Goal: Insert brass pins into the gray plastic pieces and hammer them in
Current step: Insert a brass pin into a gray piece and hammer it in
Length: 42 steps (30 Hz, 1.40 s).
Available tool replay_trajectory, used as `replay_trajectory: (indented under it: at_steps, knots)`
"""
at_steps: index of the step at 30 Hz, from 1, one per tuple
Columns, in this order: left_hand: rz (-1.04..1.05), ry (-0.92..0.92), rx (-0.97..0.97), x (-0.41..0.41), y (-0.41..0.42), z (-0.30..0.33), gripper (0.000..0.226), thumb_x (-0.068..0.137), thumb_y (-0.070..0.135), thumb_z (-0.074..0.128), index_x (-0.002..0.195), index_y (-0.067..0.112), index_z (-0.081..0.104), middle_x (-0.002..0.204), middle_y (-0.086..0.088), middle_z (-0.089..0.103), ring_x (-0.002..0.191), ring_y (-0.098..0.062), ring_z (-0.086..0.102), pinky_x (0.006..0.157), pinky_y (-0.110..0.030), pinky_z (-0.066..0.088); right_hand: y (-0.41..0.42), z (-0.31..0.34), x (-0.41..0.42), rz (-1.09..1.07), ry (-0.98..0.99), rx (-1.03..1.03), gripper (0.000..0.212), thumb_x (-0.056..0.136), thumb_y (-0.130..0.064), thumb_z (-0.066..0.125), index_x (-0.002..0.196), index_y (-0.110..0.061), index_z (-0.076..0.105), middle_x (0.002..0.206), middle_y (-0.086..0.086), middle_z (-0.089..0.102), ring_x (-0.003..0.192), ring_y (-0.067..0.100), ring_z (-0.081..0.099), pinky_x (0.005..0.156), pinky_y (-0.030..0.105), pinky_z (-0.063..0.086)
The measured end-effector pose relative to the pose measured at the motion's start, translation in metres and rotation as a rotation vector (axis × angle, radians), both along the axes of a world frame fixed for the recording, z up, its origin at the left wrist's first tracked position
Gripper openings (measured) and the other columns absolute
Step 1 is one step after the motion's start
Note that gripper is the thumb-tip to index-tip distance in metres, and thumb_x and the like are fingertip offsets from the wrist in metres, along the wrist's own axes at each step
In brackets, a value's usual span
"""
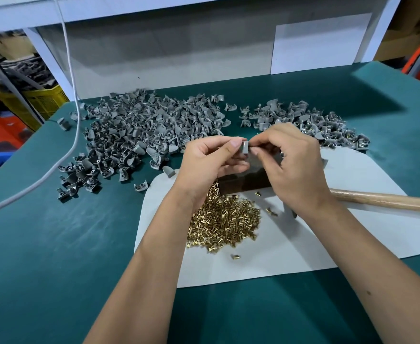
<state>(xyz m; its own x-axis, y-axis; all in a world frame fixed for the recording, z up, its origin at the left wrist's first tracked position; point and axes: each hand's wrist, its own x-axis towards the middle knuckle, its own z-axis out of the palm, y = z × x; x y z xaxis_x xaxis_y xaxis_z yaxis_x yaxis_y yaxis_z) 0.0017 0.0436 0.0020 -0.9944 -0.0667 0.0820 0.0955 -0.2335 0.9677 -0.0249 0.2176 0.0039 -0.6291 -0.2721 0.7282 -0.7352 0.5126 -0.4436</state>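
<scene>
Green table (gray pieces, white mat).

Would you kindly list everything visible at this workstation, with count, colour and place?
gray plastic pieces, left pile: many, gray, far left of table
gray plastic pieces, right pile: many, gray, some showing brass, far right
held gray piece: one, gray, between both hands
brass pins: heap, gold, on the mat
mat: one, pale gray, table centre
dark block: one, dark, behind the pins
hammer handle: one, wooden, right on mat
cable: one, white, left
table: one, teal
left hand: pinches the piece
right hand: fingers curled at the piece
</scene>
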Motion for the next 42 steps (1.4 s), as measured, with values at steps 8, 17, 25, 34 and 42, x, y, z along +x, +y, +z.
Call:
replay_trajectory:
  at_steps: [8, 17, 25, 34, 42]
  knots:
    - [0.119, 0.164, -0.243, -0.002, 0.012, -0.003, 0.026, 0.078, -0.007, 0.081, 0.103, 0.000, 0.076, 0.095, -0.017, 0.078, 0.092, -0.036, 0.075, 0.090, -0.047, 0.061, 0.000, 0.002, -0.001, -0.076, -0.131, -0.070, 0.009, 0.094, -0.010, 0.069, 0.098, -0.006, 0.076, 0.092, 0.003, 0.071, 0.087, 0.013, 0.062, 0.078, 0.014, 0.046]
    - [0.171, 0.150, -0.239, -0.002, 0.018, -0.004, 0.022, 0.075, -0.008, 0.084, 0.095, -0.002, 0.077, 0.091, -0.018, 0.078, 0.085, -0.028, 0.075, 0.087, -0.044, 0.061, -0.001, 0.003, 0.002, -0.102, -0.129, -0.086, 0.006, 0.090, -0.008, 0.071, 0.093, -0.005, 0.076, 0.087, 0.004, 0.072, 0.081, 0.015, 0.064, 0.075, 0.021, 0.050]
    - [0.206, 0.133, -0.307, 0.000, 0.025, -0.004, 0.019, 0.075, -0.011, 0.082, 0.083, 0.006, 0.077, 0.084, -0.014, 0.078, 0.077, -0.022, 0.075, 0.078, -0.035, 0.062, -0.003, -0.001, 0.002, -0.136, -0.192, -0.112, 0.006, 0.087, -0.008, 0.073, 0.089, -0.010, 0.078, 0.082, 0.000, 0.074, 0.075, 0.012, 0.066, 0.073, 0.019, 0.052]
    - [0.234, 0.131, -0.244, -0.001, 0.028, -0.006, 0.019, 0.074, -0.013, 0.082, 0.085, 0.001, 0.076, 0.085, -0.019, 0.077, 0.077, -0.022, 0.074, 0.077, -0.034, 0.063, -0.006, -0.001, 0.007, -0.139, -0.253, -0.214, 0.007, 0.087, -0.007, 0.073, 0.089, -0.012, 0.077, 0.080, -0.006, 0.071, 0.075, 0.004, 0.065, 0.071, 0.011, 0.048]
    - [0.239, 0.154, -0.300, 0.000, 0.028, -0.005, 0.024, 0.075, -0.011, 0.083, 0.080, 0.012, 0.076, 0.083, -0.012, 0.078, 0.076, -0.021, 0.076, 0.075, -0.032, 0.062, -0.006, -0.001, 0.004, -0.127, -0.341, -0.242, 0.006, 0.088, -0.010, 0.073, 0.087, -0.014, 0.077, 0.079, -0.011, 0.071, 0.075, 0.003, 0.066, 0.071, 0.017, 0.052]
